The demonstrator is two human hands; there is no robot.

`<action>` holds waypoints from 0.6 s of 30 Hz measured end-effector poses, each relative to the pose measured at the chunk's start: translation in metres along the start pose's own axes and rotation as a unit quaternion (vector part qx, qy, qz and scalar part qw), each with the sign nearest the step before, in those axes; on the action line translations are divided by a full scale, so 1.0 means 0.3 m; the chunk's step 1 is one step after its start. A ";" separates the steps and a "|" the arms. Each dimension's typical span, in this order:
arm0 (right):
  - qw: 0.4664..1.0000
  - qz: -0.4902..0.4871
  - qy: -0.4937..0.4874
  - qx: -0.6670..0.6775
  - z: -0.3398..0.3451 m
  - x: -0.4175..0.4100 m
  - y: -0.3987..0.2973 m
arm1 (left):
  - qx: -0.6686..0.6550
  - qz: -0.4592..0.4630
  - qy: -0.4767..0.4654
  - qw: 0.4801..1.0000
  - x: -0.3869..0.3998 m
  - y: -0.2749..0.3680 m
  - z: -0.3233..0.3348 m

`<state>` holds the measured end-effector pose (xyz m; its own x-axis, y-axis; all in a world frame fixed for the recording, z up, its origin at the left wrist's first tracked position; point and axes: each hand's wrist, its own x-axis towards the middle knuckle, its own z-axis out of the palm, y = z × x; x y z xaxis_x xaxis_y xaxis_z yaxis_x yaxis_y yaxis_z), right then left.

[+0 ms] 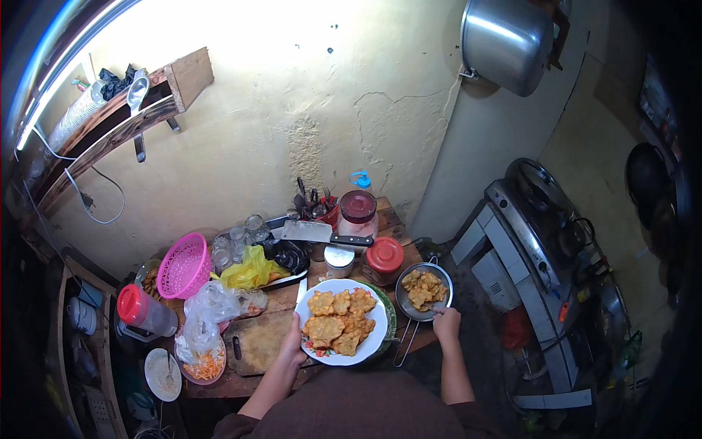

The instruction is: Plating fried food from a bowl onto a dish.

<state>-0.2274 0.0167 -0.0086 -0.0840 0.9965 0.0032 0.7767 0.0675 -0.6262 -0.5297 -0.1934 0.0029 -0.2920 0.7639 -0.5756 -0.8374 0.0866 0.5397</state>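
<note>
My left hand (293,343) grips the left rim of a white floral plate (374,347). Several golden-brown fritters (323,327) lie on it. Beneath the plate's right side shows a green patterned round thing (391,307), mostly covered. To the right, a metal mesh strainer (403,303) with a wire handle holds more fritters (423,289). My right hand (447,324) is at the strainer's lower right rim, its fingers closed around what looks like a thin metal utensil, largely hidden by the hand and the fritters.
A cleaver (307,231) lies across items behind the plate, near red-lidded jars (384,254). Left are a wooden cutting board (258,341), a pink basket (186,266), plastic bags (211,307) and a bowl of shredded food (204,366). A gas stove (529,236) stands right.
</note>
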 end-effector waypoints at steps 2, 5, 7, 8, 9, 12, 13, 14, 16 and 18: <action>1.000 0.010 -0.007 0.027 0.005 0.002 0.037 | 0.000 -0.003 0.004 1.000 -0.003 0.002 0.007; 0.997 0.018 -0.022 0.067 -0.011 0.014 0.069 | 0.002 -0.003 0.013 1.000 -0.005 0.007 0.013; 0.996 0.016 -0.033 0.082 -0.040 0.010 0.056 | 0.002 -0.003 0.013 1.000 -0.001 0.008 0.009; 0.996 0.021 -0.054 0.074 -0.067 0.012 0.033 | 0.003 -0.005 0.010 1.000 -0.001 0.009 0.010; 0.995 0.028 -0.074 0.065 -0.097 0.014 0.010 | 0.003 -0.005 0.012 1.000 -0.004 0.012 0.022; 0.988 0.052 -0.119 0.081 -0.123 0.036 -0.001 | -0.002 -0.004 0.018 1.000 -0.004 0.015 0.039; 0.981 0.072 -0.142 0.106 -0.124 0.047 0.009 | -0.002 -0.004 0.017 1.000 0.003 0.012 0.033; 0.976 0.078 -0.161 0.125 -0.124 0.057 0.020 | -0.005 -0.001 0.012 1.000 0.007 0.009 0.029; 0.977 0.064 -0.159 0.125 -0.137 0.057 0.007 | -0.009 0.004 0.009 1.000 0.003 0.013 0.037; 0.979 0.051 -0.156 0.125 -0.174 0.045 -0.024 | 0.004 0.000 0.019 1.000 -0.005 0.016 0.050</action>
<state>-0.2016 0.0324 0.0365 -0.2295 0.9312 -0.2831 0.6177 -0.0854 -0.7818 -0.5265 -0.1845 0.0155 -0.3101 0.7393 -0.5977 -0.8338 0.0905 0.5445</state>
